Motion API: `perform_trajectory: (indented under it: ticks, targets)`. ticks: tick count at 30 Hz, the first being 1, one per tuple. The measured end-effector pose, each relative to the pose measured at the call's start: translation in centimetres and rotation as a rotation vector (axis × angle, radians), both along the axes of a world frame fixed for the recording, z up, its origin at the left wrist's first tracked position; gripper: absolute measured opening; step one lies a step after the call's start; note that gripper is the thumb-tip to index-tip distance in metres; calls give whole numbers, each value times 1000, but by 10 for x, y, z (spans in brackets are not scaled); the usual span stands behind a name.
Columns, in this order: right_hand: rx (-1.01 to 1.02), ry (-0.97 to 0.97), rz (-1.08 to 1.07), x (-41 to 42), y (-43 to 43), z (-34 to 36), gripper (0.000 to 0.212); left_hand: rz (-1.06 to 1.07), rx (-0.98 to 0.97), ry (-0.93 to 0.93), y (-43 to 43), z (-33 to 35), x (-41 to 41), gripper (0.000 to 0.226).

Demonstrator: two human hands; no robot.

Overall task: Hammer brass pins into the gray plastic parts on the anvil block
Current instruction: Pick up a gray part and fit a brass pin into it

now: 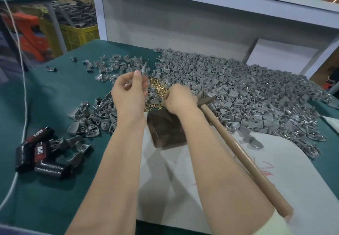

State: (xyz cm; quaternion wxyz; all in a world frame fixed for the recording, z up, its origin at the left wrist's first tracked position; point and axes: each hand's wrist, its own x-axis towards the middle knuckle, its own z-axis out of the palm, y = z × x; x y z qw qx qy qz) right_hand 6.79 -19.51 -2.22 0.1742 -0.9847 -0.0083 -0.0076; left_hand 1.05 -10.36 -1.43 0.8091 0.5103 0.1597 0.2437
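Left hand (131, 90) pinches a gray plastic part (145, 69) above the anvil block (165, 130); right hand (178, 100) seemingly picks brass pins (156, 88), hammer (238, 148) loosely underneath—either could slip.

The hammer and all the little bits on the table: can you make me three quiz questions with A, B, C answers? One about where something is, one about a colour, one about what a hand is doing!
1. Where does the hammer lie?
A. beside the right arm
B. on the yellow crate
C. in the left hand

2. What colour are the pins?
A. red
B. gold
C. blue

3. What is the left hand doing?
A. lying flat on the table
B. gripping the hammer
C. pinching a gray part

Answers:
1 A, its wooden handle runs along the right forearm on the table.
2 B, the pile shines brassy gold.
3 C, thumb and fingers close on a gray part above the anvil block.
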Motion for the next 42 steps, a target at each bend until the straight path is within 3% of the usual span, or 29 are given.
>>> perform_trajectory:
  ticks: [12, 15, 19, 22, 24, 26, 29, 33, 37, 39, 42]
  targets:
    - [-189, 182, -9, 25, 25, -5, 33, 0, -131, -20, -2, -2, 4, 6]
    - [-207, 221, 28, 26, 24, -5, 31, -8, -111, -13, -4, -2, 4, 7]
    - [-235, 274, 111, 30, 27, -4, 9, -22, -78, -7, -7, -3, 4, 5]
    - [-201, 249, 139, 32, 29, -5, 17, -42, -38, 2, -7, -3, 4, 4]
    - [-186, 233, 157, 32, 28, -6, 5, -66, -8, 9, -8, -4, 4, 6]
    - [-156, 208, 142, 32, 23, -5, 18, -98, 32, 13, -9, -4, 4, 7]
    - [-66, 106, 83, 27, 3, 2, 29, -143, 139, 5, -10, -5, 5, 7]
    - [185, -14, 97, 11, -34, 13, 7, -217, 368, -32, -17, -6, 4, 11]
    - [500, -161, 35, -11, -60, 16, 16, -336, 546, -52, -21, -6, -1, 12]
    - [678, -166, -1, -25, -75, 14, 18, -429, 748, 0, -23, -7, -2, 8]
    - [909, -141, -26, -46, -92, 6, 12, -493, 1205, 170, -30, -9, -7, 11]
